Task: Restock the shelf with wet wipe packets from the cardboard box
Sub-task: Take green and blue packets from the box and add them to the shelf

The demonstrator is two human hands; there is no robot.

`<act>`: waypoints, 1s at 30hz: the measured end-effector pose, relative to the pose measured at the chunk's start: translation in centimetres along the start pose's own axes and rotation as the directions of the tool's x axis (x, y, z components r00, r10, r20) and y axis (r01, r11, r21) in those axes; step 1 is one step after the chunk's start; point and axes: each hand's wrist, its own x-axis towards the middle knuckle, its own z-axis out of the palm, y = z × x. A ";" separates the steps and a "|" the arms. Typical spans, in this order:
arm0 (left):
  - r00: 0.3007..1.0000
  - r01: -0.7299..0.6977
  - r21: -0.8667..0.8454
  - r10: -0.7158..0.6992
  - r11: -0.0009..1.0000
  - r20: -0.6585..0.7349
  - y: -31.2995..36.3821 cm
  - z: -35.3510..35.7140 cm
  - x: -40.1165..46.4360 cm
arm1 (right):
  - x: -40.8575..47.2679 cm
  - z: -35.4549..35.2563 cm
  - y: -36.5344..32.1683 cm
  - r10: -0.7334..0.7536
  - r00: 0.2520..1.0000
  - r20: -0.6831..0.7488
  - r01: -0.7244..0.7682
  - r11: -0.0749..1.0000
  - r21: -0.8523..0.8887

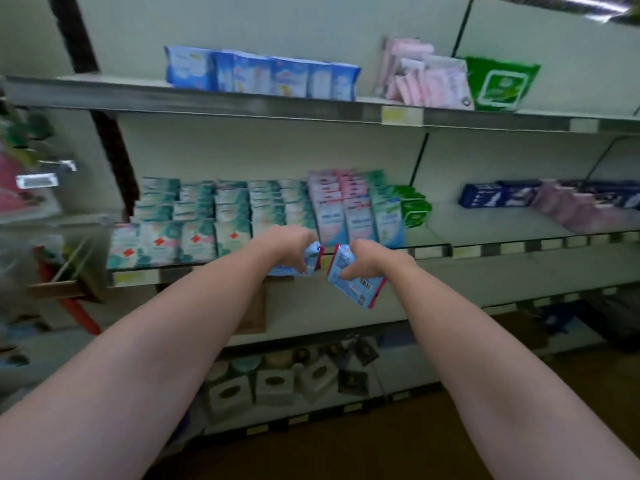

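Both hands raised at the near edge of the middle shelf (433, 249), each grasping stock. Left hand (289, 245): fingers curled over a light-blue wet wipe packet with a red edge (313, 259), only partly visible under the hand. Right hand (372, 263): fingers and thumb curled round a second blue packet (353, 282), printed back toward the camera, long axis running down and to the right. The two packets sit just beside each other, apart.

Shelf stock, far side of the hands: matching pink-and-blue packets (341, 209) standing upright in rows, directly beyond and slightly right; teal-and-white packets (214, 216) in rows to the left; green packs (414, 206) to the right. Bare shelf floor lies right of the green packs.

Placement, as a judgement: the matching row lies straight ahead and up from both hands, the right nearer to it; its packet needs turning upright.

Cardboard box: a brown corner (254, 315) shows below the shelf, identity uncertain.
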 end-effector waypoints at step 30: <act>0.974 -0.226 -0.183 0.216 0.957 -0.075 22.5 -8.7 39.4 | 16.4 -13.3 34.9 0.342 0.917 -0.206 -0.266 0.907 0.325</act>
